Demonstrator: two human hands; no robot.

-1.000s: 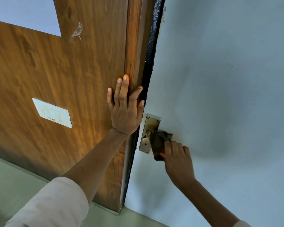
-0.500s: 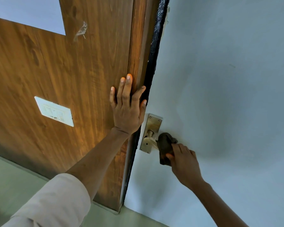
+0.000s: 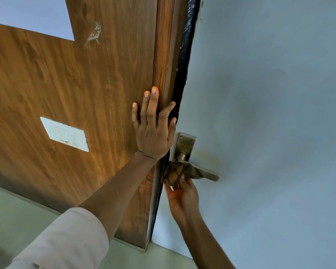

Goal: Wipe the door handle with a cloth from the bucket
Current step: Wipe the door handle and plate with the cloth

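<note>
We keep our left hand point(image 3: 152, 131) flat, fingers spread, on the brown wood-grain door frame point(image 3: 109, 94), holding nothing. Our right hand point(image 3: 180, 193) has slid from the lever's outer end in to its base, grip pinching the dark crumpled cloth point(image 3: 176, 172) there. The brass lever door handle point(image 3: 206, 172) on the grey-blue door point(image 3: 270, 113) now shows bare, so we judge the outer stretch wiped.
</note>
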